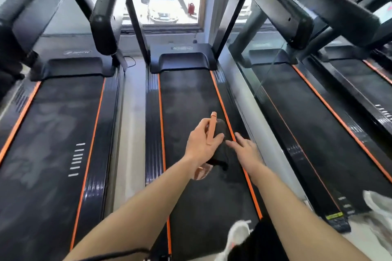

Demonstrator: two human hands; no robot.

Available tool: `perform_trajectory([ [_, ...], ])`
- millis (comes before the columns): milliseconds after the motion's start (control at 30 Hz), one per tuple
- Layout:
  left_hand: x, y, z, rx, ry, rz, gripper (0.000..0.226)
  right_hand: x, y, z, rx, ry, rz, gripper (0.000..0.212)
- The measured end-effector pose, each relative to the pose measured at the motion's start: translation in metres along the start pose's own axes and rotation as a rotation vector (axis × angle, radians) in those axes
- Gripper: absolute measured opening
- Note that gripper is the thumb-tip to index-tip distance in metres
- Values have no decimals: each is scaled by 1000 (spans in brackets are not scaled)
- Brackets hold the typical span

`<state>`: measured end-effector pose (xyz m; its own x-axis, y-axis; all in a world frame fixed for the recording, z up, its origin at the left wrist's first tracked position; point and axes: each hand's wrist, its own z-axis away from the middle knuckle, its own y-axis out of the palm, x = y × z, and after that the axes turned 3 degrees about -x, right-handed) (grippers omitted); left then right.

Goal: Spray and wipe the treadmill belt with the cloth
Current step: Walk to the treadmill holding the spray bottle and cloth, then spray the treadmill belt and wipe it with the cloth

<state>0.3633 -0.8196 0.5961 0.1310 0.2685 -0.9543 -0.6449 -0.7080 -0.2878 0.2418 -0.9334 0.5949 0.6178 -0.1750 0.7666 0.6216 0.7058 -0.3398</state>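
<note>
The middle treadmill's black belt (188, 99) runs between two orange stripes and looks dusty. My left hand (200, 144) hovers over it and grips a peach spray bottle (212, 128). The bottle's long upper part sticks out past my fingers, and a translucent part shows under my wrist. A dark cloth (221, 155) hangs bunched just right of that hand, over the belt's right side. My right hand (247, 150) is beside the cloth with straight fingers, its fingertips at the cloth's edge. I cannot tell which hand bears the cloth.
A second treadmill (53, 133) stands to the left, across a pale floor gap. A glass panel (273, 74) and more treadmills lie to the right. Black handrails (104, 19) reach overhead. My white shoe (237, 237) is on the belt's near end.
</note>
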Motion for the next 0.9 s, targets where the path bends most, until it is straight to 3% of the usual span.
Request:
perform_trajectory([
  [67, 1, -3, -32, -23, -4, 34, 28, 28, 12, -17, 133, 15, -163, 37],
  [100, 0, -5, -50, -34, -3, 50, 26, 40, 19, -30, 177, 22, -227, 32],
  [233, -2, -10, -127, -80, -52, 131, 23, 81, 47, -96, 299, 27, -311, 55],
  [367, 6, -15, -231, -129, -88, 122, 20, 122, 63, -193, 365, 52, -229, 88],
  [467, 9, -21, -307, -154, -114, 113, 20, 157, 67, -269, 477, 78, -183, 94],
  [567, 7, -24, -385, -170, -181, 51, 27, 202, 65, -344, 549, 108, -160, 74],
  [633, 5, -29, -429, -145, -206, -19, 22, 235, 60, -387, 509, 97, -155, 57],
  [700, 7, -33, -467, -112, -212, -92, 35, 263, 57, -428, 478, 72, -146, 42],
  [900, 28, -51, -555, -134, -241, -253, 36, 303, 66, -526, 382, 114, -167, 32],
])
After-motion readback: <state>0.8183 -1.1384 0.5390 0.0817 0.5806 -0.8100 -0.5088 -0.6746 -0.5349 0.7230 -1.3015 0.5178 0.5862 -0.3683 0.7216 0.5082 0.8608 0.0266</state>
